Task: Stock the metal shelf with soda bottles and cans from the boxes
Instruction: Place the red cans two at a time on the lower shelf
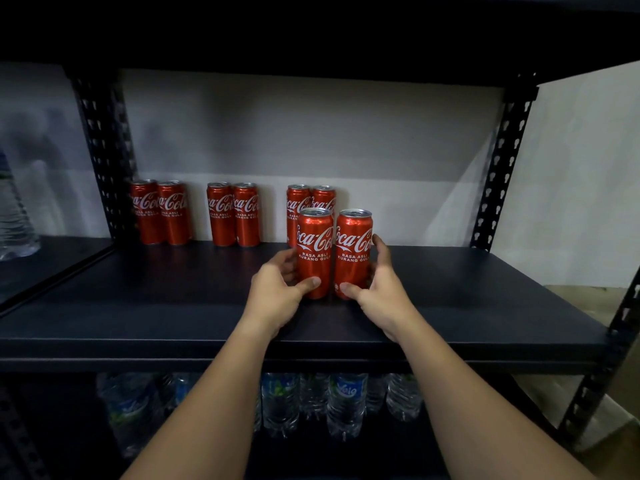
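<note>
Two slim red cola cans stand side by side, touching, on the dark metal shelf (485, 299), each held by one bare hand: the left hand (277, 289) curls round the left can (314, 252) with the thumb across its lower front and the fingers (287, 261) wrapped behind, while the right hand (379, 289) grips the right can (353, 252) the same way, thumb low on the front, fingers (379, 247) up its far side. Whether the can bases rest on the board or hang just above it cannot be told. Directly behind them, at 12 o'clock, a back pair of cans (311, 206) stands against the pale wall (311, 133); toward 10 o'clock a middle pair (233, 214) and, further left, a corner pair (161, 212) by the perforated upright (104, 150) complete a back row. Stocking looks barely begun on this level: six cans placed, two in hand, most of the board bare, its right half untouched, and no boxes in view. The cans are glossy aluminium cylinders with silver tops and white script; the board is matte and faintly reflective. At 6 o'clock, the tier below carries clear, ribbed plastic water bottles (346, 403); another clear bottle (15, 216) shows at 9 o'clock.
</note>
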Demonstrator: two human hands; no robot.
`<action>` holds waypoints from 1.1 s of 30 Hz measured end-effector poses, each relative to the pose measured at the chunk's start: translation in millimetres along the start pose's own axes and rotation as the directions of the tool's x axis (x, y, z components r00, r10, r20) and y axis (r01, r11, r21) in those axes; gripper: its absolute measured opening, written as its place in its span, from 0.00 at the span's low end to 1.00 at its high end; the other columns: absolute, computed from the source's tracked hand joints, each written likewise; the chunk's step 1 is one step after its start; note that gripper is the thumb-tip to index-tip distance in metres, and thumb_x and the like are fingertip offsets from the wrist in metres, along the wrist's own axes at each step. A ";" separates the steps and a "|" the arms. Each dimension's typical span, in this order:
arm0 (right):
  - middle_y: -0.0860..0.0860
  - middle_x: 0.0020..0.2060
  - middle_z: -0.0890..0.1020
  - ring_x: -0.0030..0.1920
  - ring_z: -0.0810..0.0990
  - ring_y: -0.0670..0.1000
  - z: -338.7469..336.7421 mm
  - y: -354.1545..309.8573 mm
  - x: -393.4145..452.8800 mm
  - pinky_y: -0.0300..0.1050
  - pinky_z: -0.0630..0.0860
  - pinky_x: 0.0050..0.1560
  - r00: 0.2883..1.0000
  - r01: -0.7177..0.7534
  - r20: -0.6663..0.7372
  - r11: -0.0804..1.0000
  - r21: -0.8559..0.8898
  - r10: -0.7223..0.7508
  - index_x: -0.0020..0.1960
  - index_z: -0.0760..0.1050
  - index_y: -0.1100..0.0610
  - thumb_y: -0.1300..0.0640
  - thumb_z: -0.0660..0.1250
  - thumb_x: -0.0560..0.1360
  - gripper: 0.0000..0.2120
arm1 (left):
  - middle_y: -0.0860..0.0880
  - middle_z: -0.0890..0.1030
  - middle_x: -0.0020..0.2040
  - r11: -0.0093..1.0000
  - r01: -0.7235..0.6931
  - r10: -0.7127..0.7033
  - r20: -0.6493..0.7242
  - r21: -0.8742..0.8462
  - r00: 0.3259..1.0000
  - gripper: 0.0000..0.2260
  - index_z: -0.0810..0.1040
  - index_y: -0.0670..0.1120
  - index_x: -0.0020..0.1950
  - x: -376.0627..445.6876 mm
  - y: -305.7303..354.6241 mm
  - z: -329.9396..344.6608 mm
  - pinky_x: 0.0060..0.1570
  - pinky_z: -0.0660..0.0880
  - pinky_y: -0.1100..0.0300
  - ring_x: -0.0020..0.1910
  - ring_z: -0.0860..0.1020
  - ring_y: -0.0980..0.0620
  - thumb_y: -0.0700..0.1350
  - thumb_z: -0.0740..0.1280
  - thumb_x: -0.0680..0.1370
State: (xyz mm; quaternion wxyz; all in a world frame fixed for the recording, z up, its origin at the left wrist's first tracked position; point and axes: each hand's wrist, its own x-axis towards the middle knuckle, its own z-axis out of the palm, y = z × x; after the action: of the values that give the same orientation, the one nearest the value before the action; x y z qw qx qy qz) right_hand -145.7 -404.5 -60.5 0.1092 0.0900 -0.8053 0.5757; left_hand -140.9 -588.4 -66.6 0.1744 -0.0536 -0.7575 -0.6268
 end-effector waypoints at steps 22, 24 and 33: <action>0.54 0.68 0.75 0.68 0.75 0.57 -0.5 1.7 10.2 0.53 0.71 0.67 0.991 0.009 -0.121 0.951 -0.309 -0.049 0.78 0.56 0.51 0.61 0.73 0.76 0.38 | 0.46 0.81 0.66 0.971 -0.054 0.041 0.060 0.233 0.997 0.29 0.71 0.46 0.75 9.4 4.4 19.2 0.65 0.74 0.58 0.63 0.81 0.51 0.43 0.77 0.75; 0.54 0.69 0.74 0.69 0.74 0.56 -8.3 3.7 22.4 0.52 0.70 0.68 0.995 -0.015 -0.100 0.944 -0.329 -0.019 0.78 0.55 0.52 0.62 0.71 0.77 0.36 | 0.46 0.81 0.66 0.965 -0.055 0.038 0.073 0.256 0.997 0.29 0.71 0.46 0.75 18.0 4.0 29.9 0.66 0.73 0.58 0.64 0.80 0.50 0.43 0.77 0.76; 0.55 0.72 0.72 0.72 0.71 0.58 -45.6 34.3 93.4 0.57 0.67 0.72 0.993 -0.045 -0.120 0.940 -0.338 0.005 0.78 0.55 0.53 0.60 0.71 0.78 0.36 | 0.43 0.77 0.71 0.941 -0.073 0.034 0.124 0.332 0.992 0.27 0.69 0.46 0.76 99.3 -14.7 104.1 0.74 0.69 0.45 0.72 0.74 0.45 0.44 0.74 0.78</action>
State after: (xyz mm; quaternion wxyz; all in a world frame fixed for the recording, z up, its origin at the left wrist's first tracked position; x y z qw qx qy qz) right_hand -241.4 -352.1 -51.2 0.1628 0.0255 -0.8858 0.4338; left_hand -258.5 -504.3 -63.4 0.1535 -0.0802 -0.8603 -0.4795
